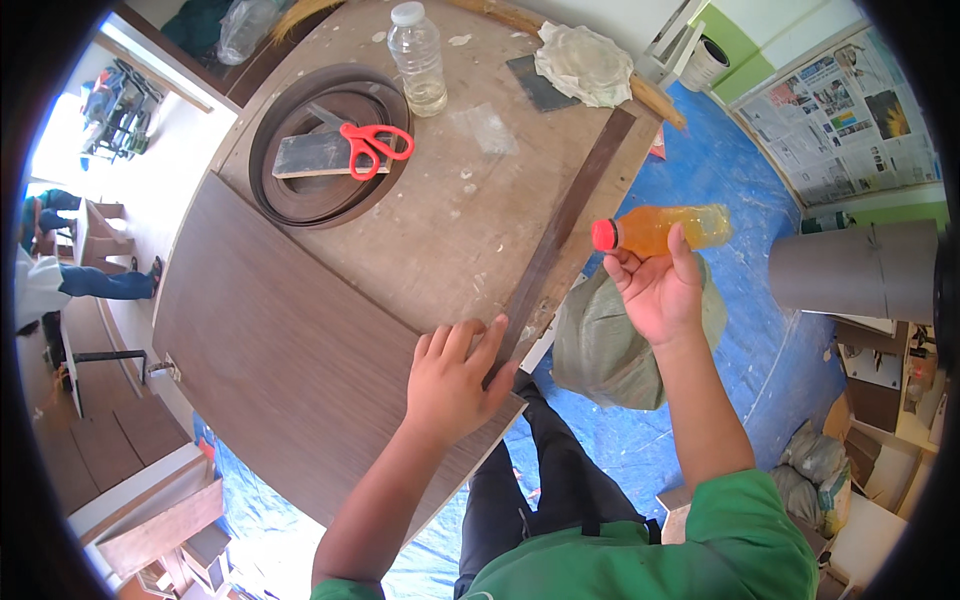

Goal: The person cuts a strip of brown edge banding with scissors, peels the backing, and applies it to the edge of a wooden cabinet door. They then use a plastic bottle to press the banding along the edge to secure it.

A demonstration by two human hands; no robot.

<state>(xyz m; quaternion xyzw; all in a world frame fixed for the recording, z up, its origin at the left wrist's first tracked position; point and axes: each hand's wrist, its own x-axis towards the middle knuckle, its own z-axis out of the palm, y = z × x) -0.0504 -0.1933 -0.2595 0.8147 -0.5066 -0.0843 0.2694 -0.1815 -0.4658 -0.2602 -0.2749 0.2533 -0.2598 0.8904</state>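
Two poses—left hand (455, 370) spread across panel (290, 310) edge, right hand (662, 295), palm-up, pinching bottle (655, 231).

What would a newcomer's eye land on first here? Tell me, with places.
First, probably the red-capped bottle of orange-yellow liquid, held sideways in the right hand beyond the table's right edge, against the blue floor sheet. Next, the red-handled scissors, lying across a dark block inside the coiled brown strip toward the table's far left.
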